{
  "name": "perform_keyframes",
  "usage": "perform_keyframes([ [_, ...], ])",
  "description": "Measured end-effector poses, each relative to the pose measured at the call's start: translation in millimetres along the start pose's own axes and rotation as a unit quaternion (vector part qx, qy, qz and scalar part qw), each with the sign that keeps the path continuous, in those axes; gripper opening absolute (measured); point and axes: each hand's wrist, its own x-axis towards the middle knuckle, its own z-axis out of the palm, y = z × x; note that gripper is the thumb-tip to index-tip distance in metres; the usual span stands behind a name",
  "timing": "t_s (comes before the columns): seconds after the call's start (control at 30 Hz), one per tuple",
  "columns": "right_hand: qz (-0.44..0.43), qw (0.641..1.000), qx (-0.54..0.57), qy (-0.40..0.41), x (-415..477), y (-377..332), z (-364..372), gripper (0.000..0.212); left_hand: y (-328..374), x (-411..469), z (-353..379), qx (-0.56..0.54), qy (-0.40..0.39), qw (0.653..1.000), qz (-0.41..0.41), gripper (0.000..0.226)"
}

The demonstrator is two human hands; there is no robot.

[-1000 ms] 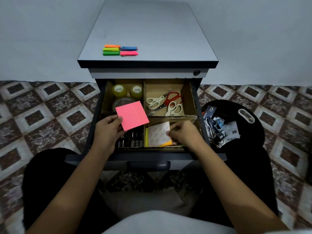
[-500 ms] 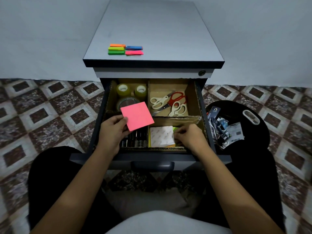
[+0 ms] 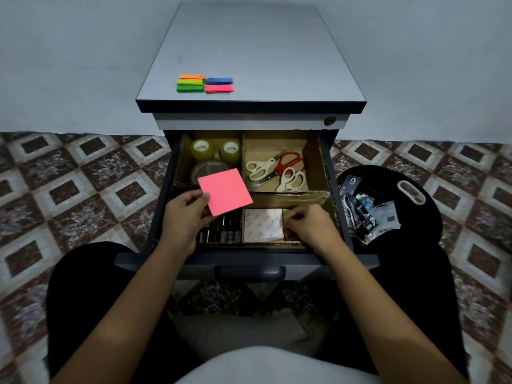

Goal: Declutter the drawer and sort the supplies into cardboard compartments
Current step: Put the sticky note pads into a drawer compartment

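2 hands over the drawer [image 3: 177, 162]: left hand [image 3: 185, 217] pinches a pink pad [image 3: 225, 191]; right hand [image 3: 310, 225] curls at a green pad [image 3: 286, 211], grip unclear.

This looks like a room in a home or small office: a grey pedestal cabinet [image 3: 249, 51] with a keyhole lock [image 3: 330, 120] stands against a plain pale wall [image 3: 69, 65] on a floor of brown-and-white diamond-patterned tiles [image 3: 83, 189]. Its open drawer [image 3: 249, 257] holds stationery sorted in cardboard compartments [image 3: 291, 194]: tape rolls [image 3: 202, 149], scissors [image 3: 277, 170], sticky notes [image 3: 225, 191]. Coloured page flags [image 3: 205, 84] lie on its top.
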Motion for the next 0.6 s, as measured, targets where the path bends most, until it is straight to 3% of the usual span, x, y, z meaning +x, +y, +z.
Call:
perform_keyframes([
  [0.23,-0.096,0.991,0.022,0.095,-10,-5,-7,0.013,3,-6,-2,0.038,-0.029,0.998,0.041,0.013],
  [0.4,-0.211,0.958,-0.075,0.178,-16,-2,-29,0.020,10,-15,8,0.046,-0.061,0.995,0.059,0.012],
  [0.5,-0.220,0.944,-0.125,0.211,-4,7,-43,0.025,13,-21,21,0.080,-0.115,0.989,0.055,0.012],
  [0.6,-0.175,0.958,-0.123,0.193,6,14,-53,0.039,12,-25,37,0.140,-0.175,0.974,0.029,0.011],
])
